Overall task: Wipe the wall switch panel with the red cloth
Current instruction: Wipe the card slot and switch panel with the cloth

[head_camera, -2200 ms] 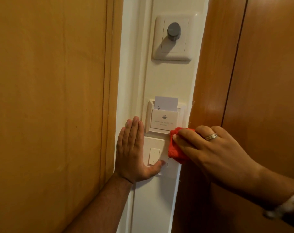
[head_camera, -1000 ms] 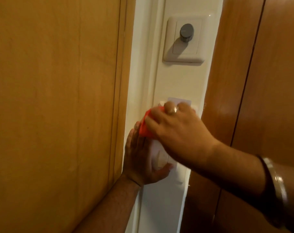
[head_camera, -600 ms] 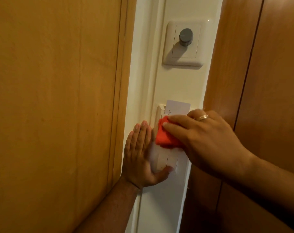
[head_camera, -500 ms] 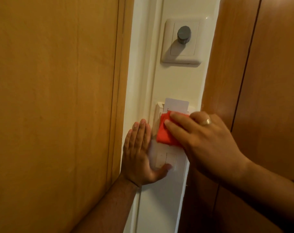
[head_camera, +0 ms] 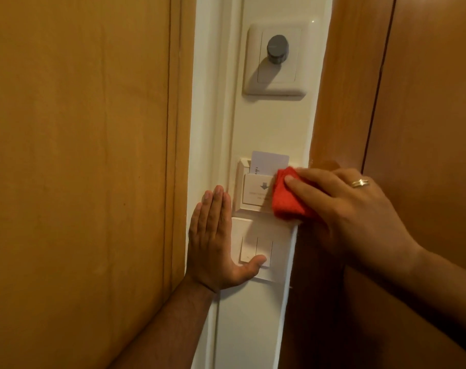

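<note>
Your red cloth (head_camera: 287,201) is plain. Switch panel (head_camera: 255,246) cream-white, card holder (head_camera: 255,194) white with dark arrow and grey print, white card (head_camera: 269,162). Dimmer knob (head_camera: 277,49) dark grey on cream plate. Doors (head_camera: 80,155) orange-brown woodgrain. Ring (head_camera: 360,182) gold-silver.

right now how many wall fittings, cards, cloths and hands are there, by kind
wall fittings: 3 (dimmer knob plate, key card holder, rocker switch plate)
key card: 1
red cloth: 1
hands: 2 (left hand, right hand)
total: 7
</note>
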`<action>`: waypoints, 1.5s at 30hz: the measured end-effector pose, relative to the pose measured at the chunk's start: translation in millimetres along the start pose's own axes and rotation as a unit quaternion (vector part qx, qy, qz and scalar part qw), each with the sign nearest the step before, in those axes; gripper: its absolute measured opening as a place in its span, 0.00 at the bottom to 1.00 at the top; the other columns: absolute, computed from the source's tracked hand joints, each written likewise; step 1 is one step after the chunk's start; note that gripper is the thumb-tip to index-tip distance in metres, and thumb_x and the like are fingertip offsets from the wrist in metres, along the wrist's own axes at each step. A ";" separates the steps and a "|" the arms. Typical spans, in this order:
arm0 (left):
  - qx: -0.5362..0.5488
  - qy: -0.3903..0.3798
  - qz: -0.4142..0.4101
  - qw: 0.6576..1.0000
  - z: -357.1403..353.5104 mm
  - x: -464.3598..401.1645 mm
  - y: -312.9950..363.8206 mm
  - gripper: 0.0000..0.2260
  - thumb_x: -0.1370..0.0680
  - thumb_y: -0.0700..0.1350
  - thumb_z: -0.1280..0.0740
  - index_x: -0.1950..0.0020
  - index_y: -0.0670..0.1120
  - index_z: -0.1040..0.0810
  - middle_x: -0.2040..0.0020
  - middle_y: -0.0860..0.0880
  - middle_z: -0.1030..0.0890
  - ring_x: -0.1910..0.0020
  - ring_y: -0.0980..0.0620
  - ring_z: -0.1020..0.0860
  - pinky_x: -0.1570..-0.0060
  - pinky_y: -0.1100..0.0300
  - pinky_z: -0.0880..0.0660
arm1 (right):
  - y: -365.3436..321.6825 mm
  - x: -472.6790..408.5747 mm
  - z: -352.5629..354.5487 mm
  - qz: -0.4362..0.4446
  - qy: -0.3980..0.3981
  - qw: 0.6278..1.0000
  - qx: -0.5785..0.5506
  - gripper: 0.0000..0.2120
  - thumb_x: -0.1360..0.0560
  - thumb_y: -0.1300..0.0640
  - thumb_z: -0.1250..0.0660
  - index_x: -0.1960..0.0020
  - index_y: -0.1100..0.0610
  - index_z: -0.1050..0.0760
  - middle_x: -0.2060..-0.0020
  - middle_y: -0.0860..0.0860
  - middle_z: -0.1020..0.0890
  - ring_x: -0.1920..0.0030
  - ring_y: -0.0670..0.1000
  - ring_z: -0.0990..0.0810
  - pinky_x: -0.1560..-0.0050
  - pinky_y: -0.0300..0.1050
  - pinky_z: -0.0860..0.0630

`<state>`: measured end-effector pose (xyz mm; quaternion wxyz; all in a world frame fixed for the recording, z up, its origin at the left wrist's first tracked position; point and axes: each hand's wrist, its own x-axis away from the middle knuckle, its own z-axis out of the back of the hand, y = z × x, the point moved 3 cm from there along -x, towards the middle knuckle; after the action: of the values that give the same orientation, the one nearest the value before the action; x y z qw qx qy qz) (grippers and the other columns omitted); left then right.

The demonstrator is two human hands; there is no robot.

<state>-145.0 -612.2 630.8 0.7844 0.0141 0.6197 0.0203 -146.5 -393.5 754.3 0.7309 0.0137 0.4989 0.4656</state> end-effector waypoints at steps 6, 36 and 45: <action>-0.004 0.005 -0.011 1.000 -0.9 0.8 -0.3 0.51 0.29 0.76 0.43 0.18 0.42 0.50 0.17 0.42 0.47 0.17 0.43 0.48 0.19 0.49 0.52 | -24.5 19.2 -15.4 0.016 -0.019 1.000 0.017 0.36 0.40 0.51 0.23 0.34 0.56 0.28 0.40 0.60 0.22 0.51 0.62 0.21 0.58 0.55 0.22; -0.007 0.002 -0.008 1.000 -1.8 1.5 -1.1 0.52 0.29 0.77 0.45 0.19 0.40 0.48 0.17 0.40 0.45 0.18 0.41 0.46 0.20 0.46 0.49 | -28.7 -11.2 0.7 0.044 -0.057 0.997 0.028 0.35 0.40 0.54 0.24 0.34 0.53 0.29 0.40 0.55 0.21 0.51 0.59 0.22 0.58 0.54 0.24; -0.004 0.000 -0.008 1.000 0.1 0.9 -0.6 0.51 0.28 0.76 0.45 0.18 0.43 0.51 0.16 0.45 0.51 0.17 0.43 0.48 0.19 0.49 0.52 | -11.0 7.0 -6.3 -0.046 -0.001 0.999 -0.020 0.35 0.37 0.53 0.24 0.33 0.55 0.30 0.39 0.56 0.22 0.47 0.61 0.23 0.54 0.55 0.24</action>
<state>-144.7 -612.8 629.9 0.7846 0.0056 0.6198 0.0166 -143.3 -397.7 740.8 0.7520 -0.0233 0.4892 0.4412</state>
